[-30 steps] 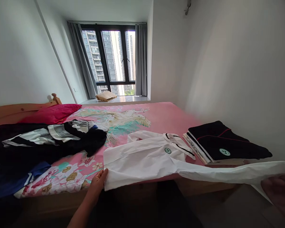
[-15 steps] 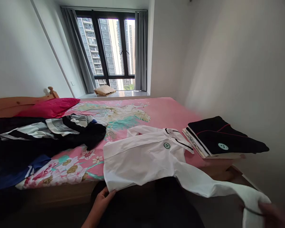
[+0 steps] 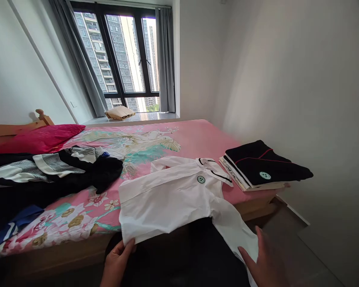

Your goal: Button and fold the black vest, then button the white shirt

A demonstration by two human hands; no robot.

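A white long-sleeved shirt, with dark stripes on its collar and a round green badge on the chest, lies spread over the near edge of the bed. My left hand pinches its lower hem at the near left corner. At the lower right, my right hand has thumb and finger apart around the shirt's near sleeve, which hangs down past the bed edge; its other fingers are hidden or blurred.
A stack of folded clothes, black on top, sits at the bed's right end. Dark and striped clothes lie heaped at left, before a red pillow. Beyond the pink floral bed sheet is a window sill with a beige folded item.
My right hand has moved left and inward along the sleeve, and its grip near the cuff has loosened. The sleeve now hangs lower. My left hand still holds the hem; the view has turned slightly right.
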